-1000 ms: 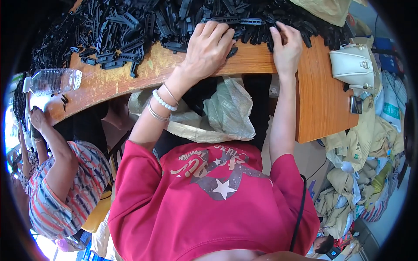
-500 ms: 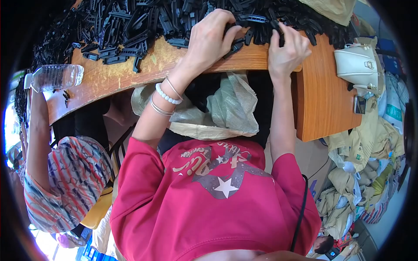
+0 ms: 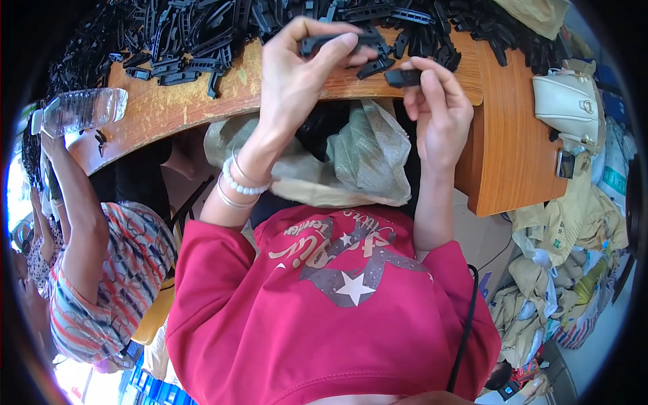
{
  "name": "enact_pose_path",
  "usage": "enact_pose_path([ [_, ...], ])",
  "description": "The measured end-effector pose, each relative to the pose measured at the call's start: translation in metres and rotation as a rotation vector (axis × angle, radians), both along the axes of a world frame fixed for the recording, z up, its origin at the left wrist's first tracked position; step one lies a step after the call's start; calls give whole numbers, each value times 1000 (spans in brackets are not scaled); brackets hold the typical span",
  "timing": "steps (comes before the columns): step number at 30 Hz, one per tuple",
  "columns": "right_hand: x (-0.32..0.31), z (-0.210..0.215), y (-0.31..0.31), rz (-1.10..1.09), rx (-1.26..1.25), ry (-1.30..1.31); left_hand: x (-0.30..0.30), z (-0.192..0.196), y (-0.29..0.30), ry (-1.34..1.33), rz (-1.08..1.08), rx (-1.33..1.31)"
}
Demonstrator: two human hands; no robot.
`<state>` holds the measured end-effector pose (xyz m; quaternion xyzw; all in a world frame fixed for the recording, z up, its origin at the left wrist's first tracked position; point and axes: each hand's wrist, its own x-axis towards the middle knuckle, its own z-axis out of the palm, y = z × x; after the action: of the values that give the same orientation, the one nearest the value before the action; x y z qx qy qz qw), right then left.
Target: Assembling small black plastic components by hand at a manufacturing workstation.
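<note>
My left hand (image 3: 295,77) is closed round a long black plastic part (image 3: 312,44), with the thumb lying along it. My fingers hide some of that part. A short, dark block-shaped plastic piece (image 3: 402,78) is pinched between the thumb and fingers of my right hand (image 3: 442,111). Both hands are over the front edge of the wooden table (image 3: 229,99), a little apart from each other. Beyond them, a heap of similar black plastic parts (image 3: 196,34) covers the back of the table. One loose black part (image 3: 375,67) lies between my hands.
Below the table edge, an open woven sack (image 3: 368,152) hangs over my lap. At the left, a co-worker in a striped top (image 3: 118,270) holds a clear plastic bottle (image 3: 84,110). A white handbag (image 3: 568,101) sits beside the table on the right, above piled sacks (image 3: 540,283).
Both hands have drawn back from the heap toward me. My left hand has moved left with the long part, and the right hand now shows the small dark piece.
</note>
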<state>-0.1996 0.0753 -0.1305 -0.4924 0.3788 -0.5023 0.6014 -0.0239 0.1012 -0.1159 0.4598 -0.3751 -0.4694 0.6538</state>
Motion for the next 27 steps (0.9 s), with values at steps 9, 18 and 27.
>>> enact_pose_path([
  [9, 10, 8, 25, 138, -346, 277, -10, -21, 31, -54, -76, 255],
  [18, 7, -3, 33, -73, -609, 406, -6, -10, 46, -522, -219, 82],
  [27, 7, 6, 38, 35, -150, 165, -5, -13, 58, -734, -168, -96],
])
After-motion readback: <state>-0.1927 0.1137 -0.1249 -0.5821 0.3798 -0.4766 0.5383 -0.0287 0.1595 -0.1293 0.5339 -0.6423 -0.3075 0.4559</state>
